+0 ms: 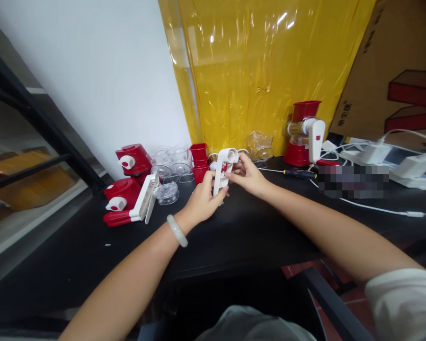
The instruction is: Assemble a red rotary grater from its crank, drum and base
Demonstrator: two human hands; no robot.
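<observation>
Both hands hold a white plastic crank handle (218,176) above the black table, its round ring end pointing up and away. My left hand (205,196) grips the lower part, thumb along its side. My right hand (247,175) has its fingers closed at the upper part, near a small red piece (225,167) set in the handle. Some of the right fingertips are hidden behind the handle. Just behind the hands stand red square hoppers (199,161) and clear plastic drum housings (175,161).
Red grinder bases (122,194) and more white handles (145,196) lie at the left. An assembled red and white rotary grater (303,135) stands at the back right. Near it are a screwdriver (300,174), white cables and chargers (376,152). Yellow plastic film (270,71) hangs behind.
</observation>
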